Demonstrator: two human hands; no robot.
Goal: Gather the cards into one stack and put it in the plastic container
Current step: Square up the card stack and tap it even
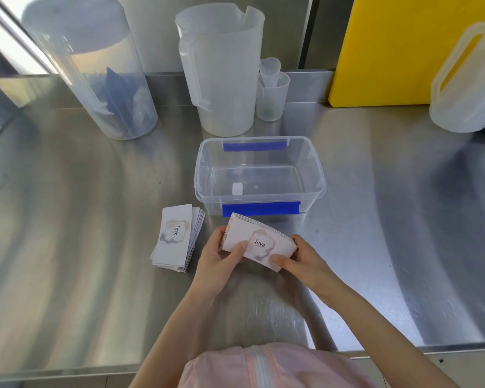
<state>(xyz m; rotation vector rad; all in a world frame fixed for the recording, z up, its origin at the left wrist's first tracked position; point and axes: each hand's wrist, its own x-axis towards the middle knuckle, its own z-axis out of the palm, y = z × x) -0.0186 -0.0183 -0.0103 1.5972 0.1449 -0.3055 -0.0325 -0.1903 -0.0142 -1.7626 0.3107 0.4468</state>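
Cards (pixel 259 242) we are pinching between both hands' fingers (pixel 280 260) risk fanning apart, since the second pile (pixel 175 238) left of them is lying ungathered.

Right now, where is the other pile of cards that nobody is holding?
In the head view, the loose pile of cards lies on the steel table, left of the left hand and just off the clear plastic container's near-left corner.

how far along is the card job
Partly done. Some cards are gathered into a stack held by the left hand and right hand. A second pile lies loose on the table. The plastic container holds no cards.
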